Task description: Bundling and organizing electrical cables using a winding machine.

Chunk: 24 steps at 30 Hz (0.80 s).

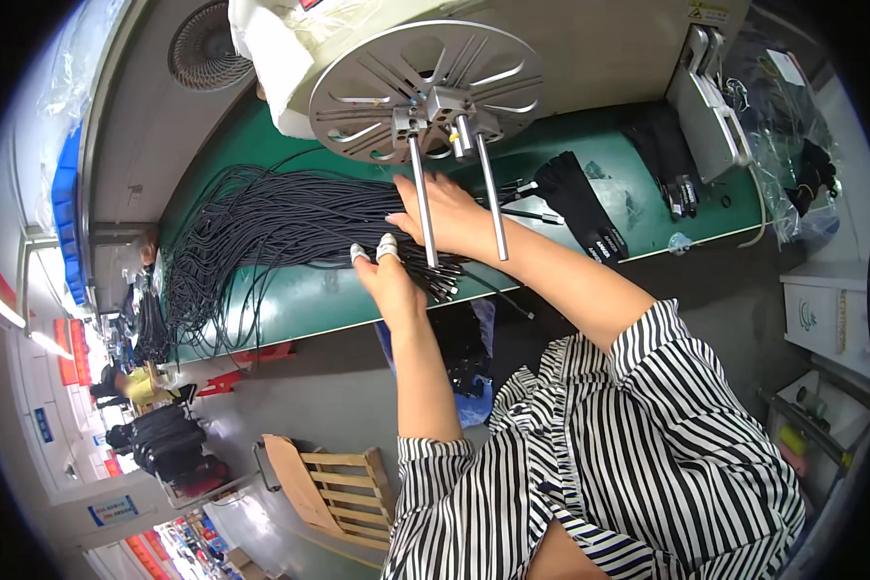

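Note:
A large spread of thin black cables point(261, 215) lies across the green tabletop, its plug ends point(442, 282) gathered at the right. Across the bundle near these ends reaches my right hand point(443, 215), thumb on the near side and fingers on the far side, closed over some cables. My left hand point(393, 285) is at the bundle's near edge, two white-covered fingertips apart and touching the cables; its other fingers are hidden. In front of my right hand and forearm stand two metal rods point(491, 198) of a slotted metal wheel point(358, 82).
Right of my hands lie black tied bundles point(580, 203) and another black bundle point(662, 159) on the green table point(300, 304). A grey metal bracket point(710, 116) stands at the far right. A fan point(210, 46) is at upper left, a wooden pallet point(353, 488) on the floor.

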Tool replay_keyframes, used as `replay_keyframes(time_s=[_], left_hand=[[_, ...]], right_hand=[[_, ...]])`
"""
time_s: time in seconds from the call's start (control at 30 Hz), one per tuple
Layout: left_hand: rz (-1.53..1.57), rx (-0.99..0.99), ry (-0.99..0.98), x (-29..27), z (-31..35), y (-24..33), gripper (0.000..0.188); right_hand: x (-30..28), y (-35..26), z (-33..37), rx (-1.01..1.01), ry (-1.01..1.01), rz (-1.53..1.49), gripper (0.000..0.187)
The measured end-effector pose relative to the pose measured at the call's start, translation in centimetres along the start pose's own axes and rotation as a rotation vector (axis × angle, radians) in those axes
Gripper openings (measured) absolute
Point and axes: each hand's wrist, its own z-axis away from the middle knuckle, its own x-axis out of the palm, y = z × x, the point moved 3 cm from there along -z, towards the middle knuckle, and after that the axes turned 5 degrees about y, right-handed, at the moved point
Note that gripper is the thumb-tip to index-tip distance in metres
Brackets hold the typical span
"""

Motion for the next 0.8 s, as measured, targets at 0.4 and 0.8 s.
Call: replay_keyframes(time_s=[0.4, 0.8], left_hand=[[-0.824, 0.959, -0.366, 2.1, 9.8, 3.1, 0.028], [-0.848, 1.214, -1.049, 12.2, 11.5, -3.8, 0.045]], right_hand=[[-13.2, 5.5, 11.9, 0.034, 0.542, 0.433, 0.005], [-13.3, 10.8, 9.2, 0.151, 0.376, 0.256, 0.017]])
